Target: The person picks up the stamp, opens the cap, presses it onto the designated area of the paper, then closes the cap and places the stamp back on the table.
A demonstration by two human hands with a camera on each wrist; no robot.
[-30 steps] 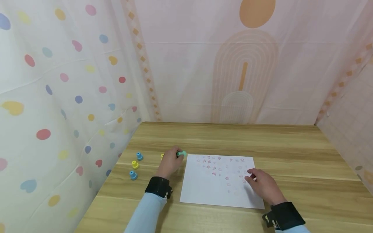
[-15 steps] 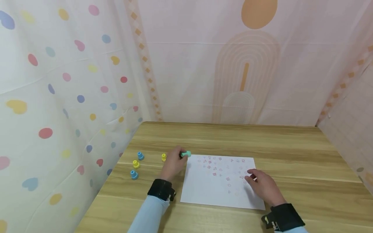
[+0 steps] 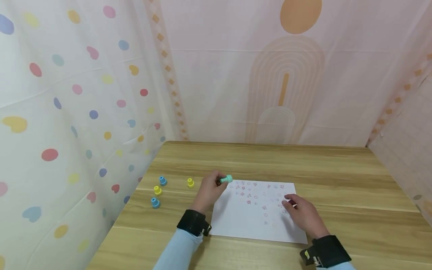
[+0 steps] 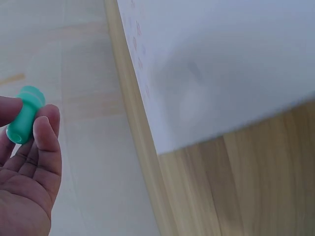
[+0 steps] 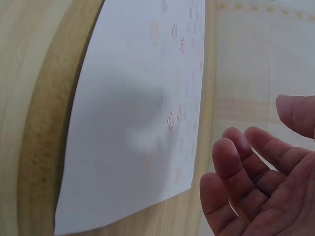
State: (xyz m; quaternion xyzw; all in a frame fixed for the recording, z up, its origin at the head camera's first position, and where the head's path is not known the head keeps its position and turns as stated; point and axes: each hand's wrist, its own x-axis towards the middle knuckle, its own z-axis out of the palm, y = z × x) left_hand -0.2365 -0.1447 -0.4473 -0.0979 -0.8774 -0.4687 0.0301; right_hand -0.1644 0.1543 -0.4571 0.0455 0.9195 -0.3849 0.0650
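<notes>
The left hand (image 3: 210, 190) pinches a green stamp (image 3: 227, 179) above the paper's (image 3: 256, 221) corner; the right hand (image 3: 301, 214), fingers relaxed, rests on the sheet, apparently steadying it on the desk (image 3: 303, 165).

Head view looks down from afar; both close wrist views share the paper (image 3: 256, 210).

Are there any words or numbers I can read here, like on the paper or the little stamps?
No words or numbers can be read.
Paper: only small red and pale stamped marks, too small and blurred to make out.
Green stamp held in the left hand: no writing shows.
Yellow stamp and blue stamp on the table: no label visible.
</notes>
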